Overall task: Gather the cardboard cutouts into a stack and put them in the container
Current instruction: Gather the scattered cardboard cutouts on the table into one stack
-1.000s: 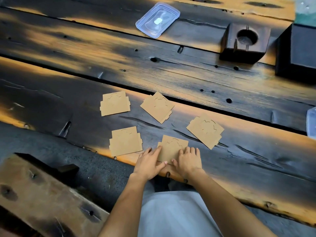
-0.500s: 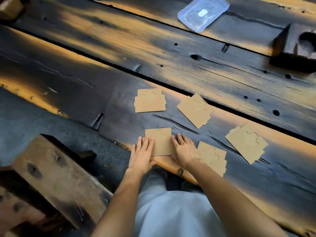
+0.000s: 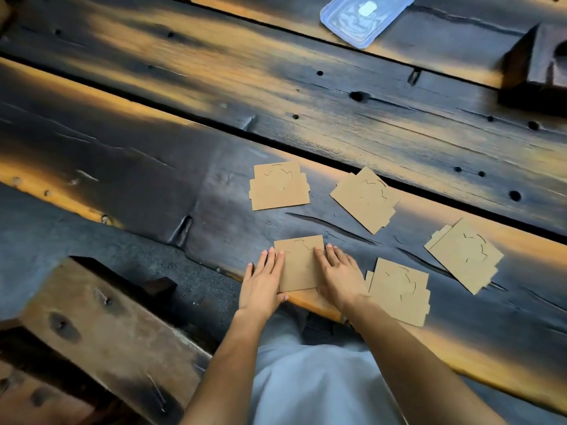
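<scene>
Several tan cardboard cutouts lie on the dark wooden table. One cutout (image 3: 299,265) sits at the near table edge between my hands. My left hand (image 3: 262,283) presses flat against its left side, and my right hand (image 3: 340,277) presses against its right side, fingers extended and overlapping its edges. Other cutouts lie beyond at the left (image 3: 279,187) and middle (image 3: 363,199), at the far right (image 3: 463,256), and just right of my right wrist (image 3: 399,291). A clear plastic container (image 3: 363,15) rests far back on the table.
A dark wooden block (image 3: 537,65) with a round hole stands at the back right. A wooden bench (image 3: 101,329) sits low at the left, below the table edge. A gap runs between the table planks behind the cutouts.
Both hands left the cutout they framed a second ago, now lying at the right, and moved left to this one. They have stayed on it for the last half second.
</scene>
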`<state>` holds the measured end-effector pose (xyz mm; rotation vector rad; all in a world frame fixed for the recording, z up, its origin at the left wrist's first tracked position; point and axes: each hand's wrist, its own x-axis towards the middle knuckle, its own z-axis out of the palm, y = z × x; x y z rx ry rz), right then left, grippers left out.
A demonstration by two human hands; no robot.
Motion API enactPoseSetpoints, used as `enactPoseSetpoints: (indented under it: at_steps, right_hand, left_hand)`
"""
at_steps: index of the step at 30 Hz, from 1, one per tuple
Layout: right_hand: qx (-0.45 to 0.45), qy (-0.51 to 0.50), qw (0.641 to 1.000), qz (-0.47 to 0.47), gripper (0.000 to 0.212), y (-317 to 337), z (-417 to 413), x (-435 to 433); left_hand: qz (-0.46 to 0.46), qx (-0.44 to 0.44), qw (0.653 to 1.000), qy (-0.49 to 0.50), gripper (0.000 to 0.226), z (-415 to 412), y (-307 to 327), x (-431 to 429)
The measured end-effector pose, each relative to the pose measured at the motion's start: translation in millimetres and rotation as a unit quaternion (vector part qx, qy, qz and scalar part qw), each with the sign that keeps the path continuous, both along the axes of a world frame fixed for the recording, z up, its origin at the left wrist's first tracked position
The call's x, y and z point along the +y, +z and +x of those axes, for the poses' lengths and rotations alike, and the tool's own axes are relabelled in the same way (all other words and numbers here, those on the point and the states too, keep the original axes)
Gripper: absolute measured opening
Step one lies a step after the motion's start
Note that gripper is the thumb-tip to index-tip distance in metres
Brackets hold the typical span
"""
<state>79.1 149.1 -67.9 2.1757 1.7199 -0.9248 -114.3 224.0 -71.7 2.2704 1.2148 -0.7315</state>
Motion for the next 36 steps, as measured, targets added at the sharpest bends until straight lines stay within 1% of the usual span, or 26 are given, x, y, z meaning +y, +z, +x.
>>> enactPoseSetpoints:
  at_steps: [5,10,15,19,25,33,36]
  right_hand:
    - [-0.015,0.020,1.000,0.007,0.082,0.1,-0.3,1.0]
    - [-0.025,0.029,0.999,0.026,0.089,7.2,0.6,6.6]
    - [-0.028,-0.005,0.999,0.027,0.092,23.1,2.2,-3.3]
    - [-0.030,-0.051,0.998,0.018,0.093,33.2,16.2,-26.3]
    - [-0.045,-0.088,0.995,0.023,0.091,42.4,61.4,-74.6]
    - [-0.051,-0.115,0.992,0.018,0.097,40.0,108.5,-130.1]
    - [-0.045,-0.131,0.990,0.009,0.097,36.5,124.5,-148.8]
  left_hand:
    - [0.014,-0.012,1.000,-0.012,0.105,-0.6,-4.1,-0.1]
    - [0.027,-0.020,0.999,-0.035,0.097,-1.2,-2.1,8.3]
    - [0.025,-0.044,0.996,-0.067,0.093,6.2,5.9,14.1]
    - [0.032,-0.062,0.991,-0.110,0.091,30.1,15.1,6.4]
    - [0.024,-0.080,0.986,-0.147,0.087,86.3,19.6,-28.6]
    - [0.012,-0.075,0.982,-0.173,0.086,140.3,20.4,-76.0]
    - [0.014,-0.071,0.981,-0.181,0.082,158.1,20.5,-91.9]
